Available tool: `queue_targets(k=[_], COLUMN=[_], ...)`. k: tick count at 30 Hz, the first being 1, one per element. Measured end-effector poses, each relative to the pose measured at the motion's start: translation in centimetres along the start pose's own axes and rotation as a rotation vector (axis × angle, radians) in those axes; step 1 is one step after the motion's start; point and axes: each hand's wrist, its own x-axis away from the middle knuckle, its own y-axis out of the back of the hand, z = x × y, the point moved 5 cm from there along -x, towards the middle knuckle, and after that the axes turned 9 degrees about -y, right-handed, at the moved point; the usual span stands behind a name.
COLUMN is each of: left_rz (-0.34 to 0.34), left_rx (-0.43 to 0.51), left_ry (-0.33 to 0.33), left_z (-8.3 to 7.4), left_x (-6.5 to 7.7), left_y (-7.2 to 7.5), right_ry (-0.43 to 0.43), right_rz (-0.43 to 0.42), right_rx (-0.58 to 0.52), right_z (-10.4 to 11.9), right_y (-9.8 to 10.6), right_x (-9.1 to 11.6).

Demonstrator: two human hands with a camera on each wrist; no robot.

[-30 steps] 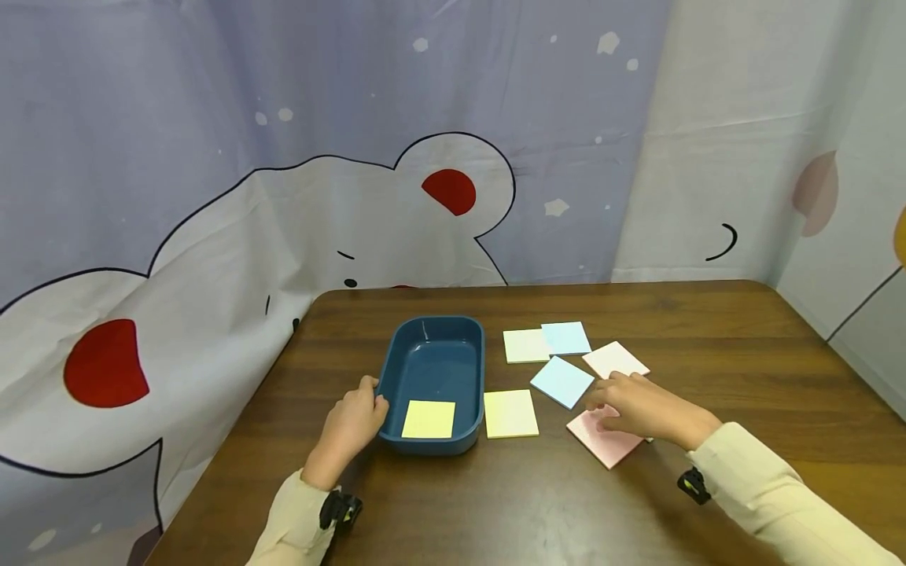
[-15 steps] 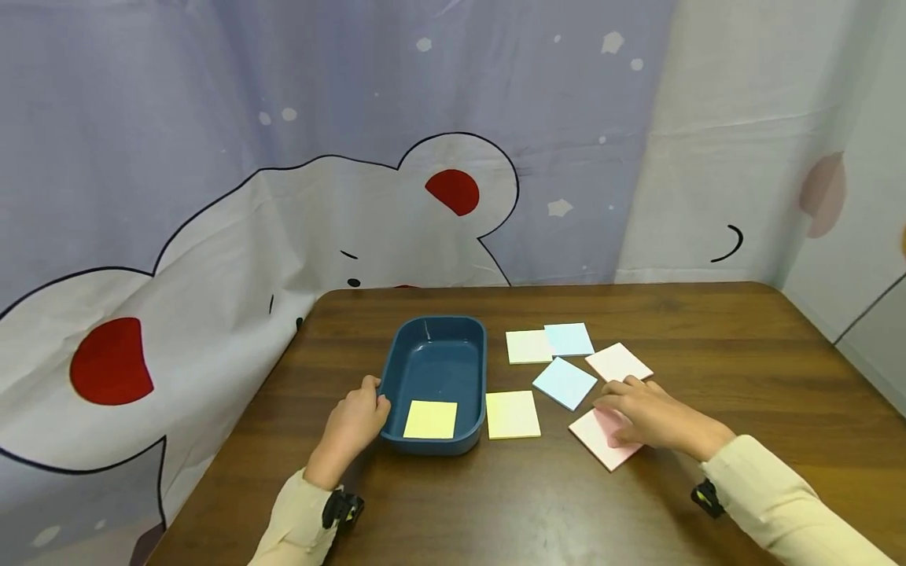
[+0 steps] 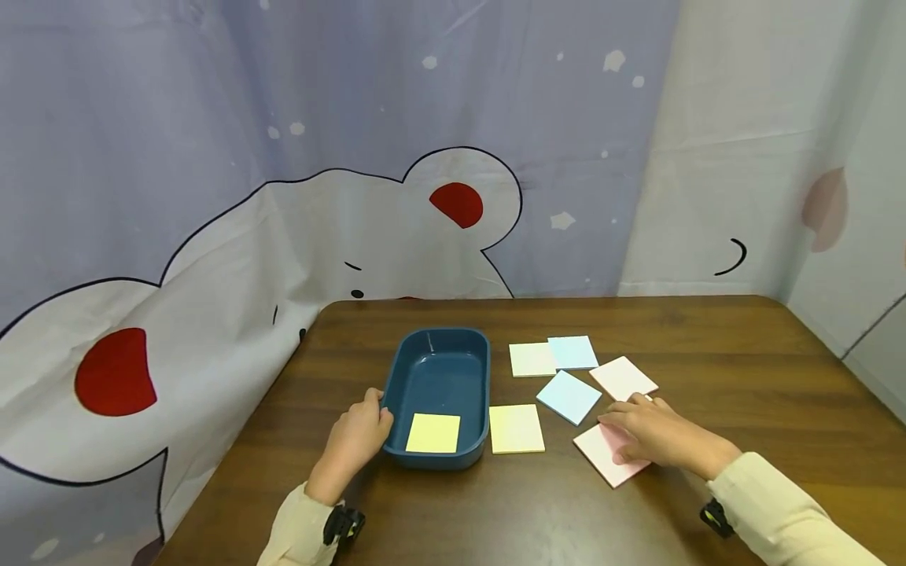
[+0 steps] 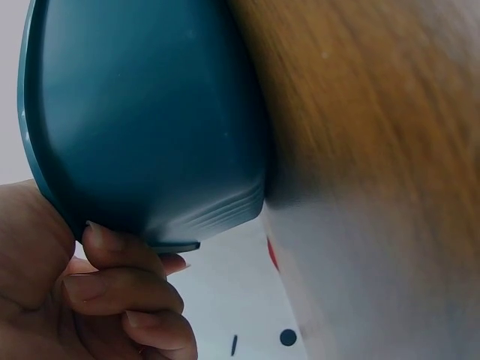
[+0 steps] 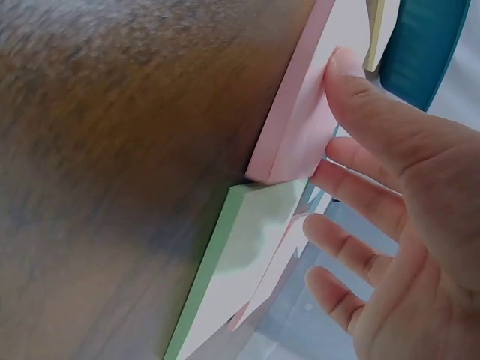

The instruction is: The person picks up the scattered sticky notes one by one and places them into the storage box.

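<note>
A dark blue plastic bin (image 3: 436, 377) stands on the wooden table, and my left hand (image 3: 354, 440) holds its left rim. In the left wrist view the thumb and curled fingers (image 4: 124, 289) close around the rim's edge. My right hand (image 3: 654, 432) hovers over a pink sticky note pad (image 3: 605, 456), covering part of it. The right wrist view has the thumb tip on the pad's top face and the other fingers loosely extended beside its edge. Under those fingers lies a green-edged pad (image 5: 247, 240), hidden by the hand in the head view. A yellow pad (image 3: 433, 433) lies inside the bin.
Right of the bin lies another yellow pad (image 3: 517, 429). Behind it, a pale yellow pad (image 3: 532, 360) is overlapped by a light blue one (image 3: 575, 352). A second blue pad (image 3: 569, 397) and a pale pink pad (image 3: 623, 379) lie near the right hand. A printed curtain (image 3: 396, 228) hangs behind the table.
My right hand has shifted a little to the right over the pink pad, uncovering more of its left part. The left hand stays on the bin's rim. The head view has tilted slightly.
</note>
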Motion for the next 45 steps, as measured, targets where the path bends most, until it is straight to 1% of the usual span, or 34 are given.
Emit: queue_targets(k=[6, 9, 12, 17, 23, 26, 28, 31, 33, 37, 40, 45], left_rz=[-0.011, -0.017, -0.019, -0.018, -0.024, -0.029, -0.032, -0.034, -0.034, -0.029, -0.032, -0.039], left_rx=[-0.007, -0.012, -0.015, -0.017, -0.024, -0.029, -0.030, -0.027, -0.029, -0.027, -0.027, -0.035], left_ry=[-0.010, -0.007, -0.006, -0.010, -0.008, -0.009, -0.008, -0.004, -0.001, -0.004, -0.009, -0.007], left_z=[-0.4, -0.4, -0.3, -0.1, 0.1, 0.2, 0.2, 0.2, 0.1, -0.1, -0.1, 0.1], left_x=[0.1, 0.1, 0.2, 0.2, 0.2, 0.2, 0.2, 0.2, 0.1, 0.0, -0.1, 0.1], left_y=[-0.2, -0.1, 0.0, -0.1, -0.1, 0.0, 0.1, 0.1, 0.0, -0.2, -0.2, -0.2], right_ry=[-0.019, -0.024, -0.048, -0.064, -0.074, -0.052, -0.039, -0.033, -0.039, -0.058, -0.069, -0.094], right_rz=[0.021, 0.037, 0.059, 0.068, 0.037, -0.003, -0.045, -0.097, -0.120, -0.132, -0.130, -0.096], right_rx=[-0.004, -0.016, -0.030, -0.014, 0.067, 0.136, 0.181, 0.214, 0.211, 0.180, 0.162, 0.131], right_z=[-0.1, 0.0, 0.1, 0.2, 0.5, 1.0, 1.4, 1.7, 1.8, 1.5, 1.2, 1.1], right_y=[-0.1, 0.0, -0.1, -0.1, 0.0, 0.3, 0.6, 1.0, 1.3, 1.6, 1.8, 1.9], right_x=[0.1, -0.3, -0.6, -0.8, -0.7, -0.6, -0.6, -0.6, -0.5, -0.2, -0.1, 0.0])
